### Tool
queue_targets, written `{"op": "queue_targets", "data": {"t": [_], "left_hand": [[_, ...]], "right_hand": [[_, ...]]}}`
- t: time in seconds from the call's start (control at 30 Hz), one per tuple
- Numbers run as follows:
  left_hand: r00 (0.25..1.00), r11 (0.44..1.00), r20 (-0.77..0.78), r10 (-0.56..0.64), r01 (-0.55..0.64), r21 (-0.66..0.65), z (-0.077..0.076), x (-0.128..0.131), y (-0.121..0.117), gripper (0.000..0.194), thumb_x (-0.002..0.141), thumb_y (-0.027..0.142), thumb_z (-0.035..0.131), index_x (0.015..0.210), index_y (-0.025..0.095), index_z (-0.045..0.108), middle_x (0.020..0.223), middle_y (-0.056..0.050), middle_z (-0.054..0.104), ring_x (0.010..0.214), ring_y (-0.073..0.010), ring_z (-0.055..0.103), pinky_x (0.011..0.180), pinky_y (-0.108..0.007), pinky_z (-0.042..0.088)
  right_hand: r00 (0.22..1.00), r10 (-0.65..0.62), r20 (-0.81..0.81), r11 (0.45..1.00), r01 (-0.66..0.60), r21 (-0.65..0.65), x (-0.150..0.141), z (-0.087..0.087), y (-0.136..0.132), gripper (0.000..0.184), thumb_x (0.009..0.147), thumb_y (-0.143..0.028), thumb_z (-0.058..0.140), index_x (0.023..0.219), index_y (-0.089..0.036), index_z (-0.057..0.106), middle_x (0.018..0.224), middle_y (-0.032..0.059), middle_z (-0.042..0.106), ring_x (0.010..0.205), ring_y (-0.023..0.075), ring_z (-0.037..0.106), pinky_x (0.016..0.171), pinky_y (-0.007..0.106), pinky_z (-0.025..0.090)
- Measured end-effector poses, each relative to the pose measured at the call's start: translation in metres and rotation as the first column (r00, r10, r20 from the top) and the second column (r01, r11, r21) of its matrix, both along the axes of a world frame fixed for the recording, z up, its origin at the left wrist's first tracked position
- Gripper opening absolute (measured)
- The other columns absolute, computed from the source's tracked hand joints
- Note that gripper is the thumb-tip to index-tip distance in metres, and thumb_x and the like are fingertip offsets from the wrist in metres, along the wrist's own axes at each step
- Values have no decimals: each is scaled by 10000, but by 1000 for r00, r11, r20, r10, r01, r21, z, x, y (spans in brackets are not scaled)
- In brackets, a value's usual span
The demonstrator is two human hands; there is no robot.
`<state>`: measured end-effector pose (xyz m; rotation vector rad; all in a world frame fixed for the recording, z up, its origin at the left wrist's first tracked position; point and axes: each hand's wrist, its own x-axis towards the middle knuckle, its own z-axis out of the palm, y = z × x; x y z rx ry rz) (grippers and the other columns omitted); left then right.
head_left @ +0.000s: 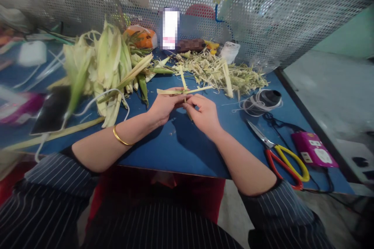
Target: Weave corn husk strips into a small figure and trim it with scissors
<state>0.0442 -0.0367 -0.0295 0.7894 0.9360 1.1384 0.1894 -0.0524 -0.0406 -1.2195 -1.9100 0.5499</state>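
Note:
Pale green corn husk strips (196, 90) cross each other between my two hands, one lying sideways and one pointing up and away. My left hand (166, 105) pinches them near the crossing, its thumb and fingers pressed together. From the right, my right hand (204, 114) grips the strips just below the crossing, and a short end hangs down under its fingers. Both hands are just above the blue table (189, 148). Fingertips partly hide the crossing point.
Whole corn husks (108, 58) are heaped at the left, with shredded husk (228, 72) behind my hands. On the right are a thread spool (263, 101), scissors (274, 149) and a pink power strip (312, 149). A dark phone (52, 111) with a white cable lies left; perforated metal mesh (263, 19) stands behind.

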Motion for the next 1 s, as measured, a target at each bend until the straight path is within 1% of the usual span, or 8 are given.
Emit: {"op": "queue_targets", "data": {"t": [0.2,0.33,0.47,0.57,0.67,0.8,0.9,1.0], "left_hand": [[999,1000,-49,0,1,10,4,-3,2,233,743,133,743,960,132,658,817,-40,749,716,-119,681,701,-251,526],[992,999,-124,-35,38,25,4,-3,-1,256,739,191,767,972,153,669,892,-62,763,783,-144,715,717,-263,524],[966,982,-199,-164,179,60,4,-1,-6,276,727,143,752,999,172,719,945,-61,769,831,-144,724,720,-244,515],[952,967,-195,-237,251,52,5,-5,-1,421,709,68,716,1115,179,716,975,-79,773,810,-164,736,727,-268,533],[965,967,-59,-256,256,-5,4,-13,10,390,692,67,708,1071,157,717,1021,-108,767,794,-199,747,714,-294,558],[940,935,75,-334,340,-98,4,-20,15,296,810,336,649,1004,130,737,947,-152,769,747,-232,745,657,-310,565],[915,916,-57,-400,400,-16,6,-18,8,413,826,464,672,1097,158,730,940,-143,774,748,-216,742,671,-299,553],[894,917,-239,-378,397,32,7,-13,2,365,804,372,729,1106,169,736,989,-133,773,759,-189,740,661,-269,527]], "right_hand": [[973,-76,-218,985,39,-170,-3,-1,3,286,854,-344,615,610,-200,580,661,-7,560,651,131,497,678,290,391],[782,-284,-555,918,54,-393,3,-2,12,330,776,-513,693,705,-198,622,662,-28,571,610,105,497,645,270,419],[663,-320,-677,908,13,-418,10,-1,21,320,674,-474,782,762,-204,633,683,-37,588,589,90,524,630,261,454],[655,-305,-692,929,43,-368,16,2,25,299,693,-473,758,744,-213,621,683,-34,579,590,91,526,630,262,476],[665,-287,-690,944,72,-323,19,7,26,303,713,-495,735,738,-221,608,673,-33,559,587,92,515,621,260,479],[702,-245,-669,962,89,-260,18,14,21,281,732,-480,734,723,-221,626,647,-28,559,564,95,500,605,271,474],[742,-203,-639,971,71,-227,14,15,17,237,752,-436,735,719,-218,648,644,-28,578,547,94,507,606,277,475],[769,-192,-610,965,34,-261,11,13,15,253,753,-443,737,700,-216,636,644,-25,598,544,97,523,600,281,483]]}}
